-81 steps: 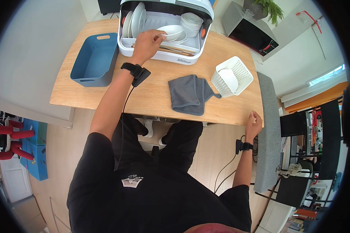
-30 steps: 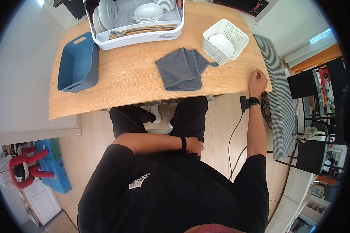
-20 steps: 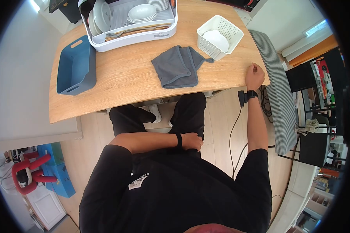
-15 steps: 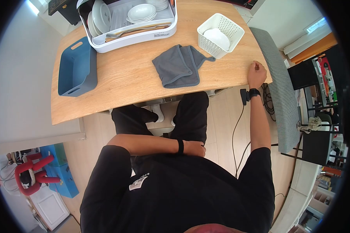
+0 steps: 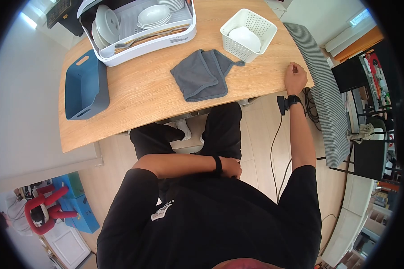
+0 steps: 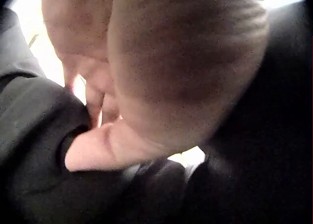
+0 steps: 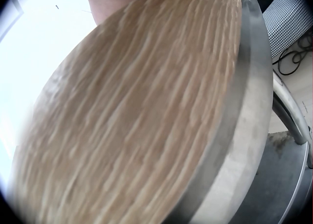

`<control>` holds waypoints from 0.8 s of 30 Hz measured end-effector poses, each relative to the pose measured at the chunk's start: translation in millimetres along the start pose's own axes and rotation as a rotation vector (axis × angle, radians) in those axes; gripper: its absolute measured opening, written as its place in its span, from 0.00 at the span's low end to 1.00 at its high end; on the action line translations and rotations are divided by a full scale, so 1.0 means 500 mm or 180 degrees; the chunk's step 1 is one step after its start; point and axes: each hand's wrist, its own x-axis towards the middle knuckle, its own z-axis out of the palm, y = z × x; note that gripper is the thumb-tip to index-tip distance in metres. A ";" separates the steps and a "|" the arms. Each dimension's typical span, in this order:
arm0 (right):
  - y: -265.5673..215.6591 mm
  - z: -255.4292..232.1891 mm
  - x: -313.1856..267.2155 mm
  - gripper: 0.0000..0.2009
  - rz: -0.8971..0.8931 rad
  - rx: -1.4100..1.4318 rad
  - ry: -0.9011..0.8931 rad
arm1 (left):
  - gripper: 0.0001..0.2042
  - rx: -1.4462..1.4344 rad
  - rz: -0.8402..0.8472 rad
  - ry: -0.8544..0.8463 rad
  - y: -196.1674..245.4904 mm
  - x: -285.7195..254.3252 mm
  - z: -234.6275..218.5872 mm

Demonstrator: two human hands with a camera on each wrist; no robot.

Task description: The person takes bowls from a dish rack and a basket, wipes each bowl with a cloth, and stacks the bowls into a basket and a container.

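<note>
My left hand (image 5: 231, 167) lay loose-fingered against my black trousers (image 5: 223, 130), and my right hand (image 5: 296, 78), fingers slackly curled round nothing, rested, best lightly, on the near right corner of the wooden table (image 5: 139, 94), right of the grey cloth (image 5: 195, 76).

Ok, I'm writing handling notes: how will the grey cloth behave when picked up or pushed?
The cloth is probably floppy, since it lies in loose folds. Lifted by its protruding corner, it may well open out. It's unlikely to roll, lying flat.
</note>
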 end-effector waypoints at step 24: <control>-0.007 -0.003 0.000 0.11 -0.0014 -0.0182 0.0097 | 0.04 -0.0245 -0.0560 0.0503 0.043 0.002 0.017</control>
